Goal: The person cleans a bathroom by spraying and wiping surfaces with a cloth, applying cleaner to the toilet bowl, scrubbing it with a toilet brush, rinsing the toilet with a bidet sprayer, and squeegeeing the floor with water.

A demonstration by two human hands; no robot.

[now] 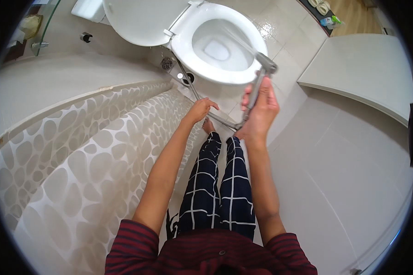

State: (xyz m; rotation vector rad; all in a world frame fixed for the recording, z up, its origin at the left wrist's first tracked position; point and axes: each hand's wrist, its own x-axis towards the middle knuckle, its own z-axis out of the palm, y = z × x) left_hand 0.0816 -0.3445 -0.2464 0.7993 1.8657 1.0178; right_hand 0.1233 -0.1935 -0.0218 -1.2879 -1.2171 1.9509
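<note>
Grey sprayer (267, 63) in right grip (261, 106)

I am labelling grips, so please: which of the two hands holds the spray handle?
The right hand grips the grey spray handle, whereas the left hand, without it, is at the hose.

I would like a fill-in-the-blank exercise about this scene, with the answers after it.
The right hand holds a sprayer that shoots ____ into the toilet bowl.
The toilet lid is not closed but ____.
The pebble-patterned curtain hangs on the person's ____ side.
The dark trousers have ____ lines.

Missing words: water; open; left; white.
</note>
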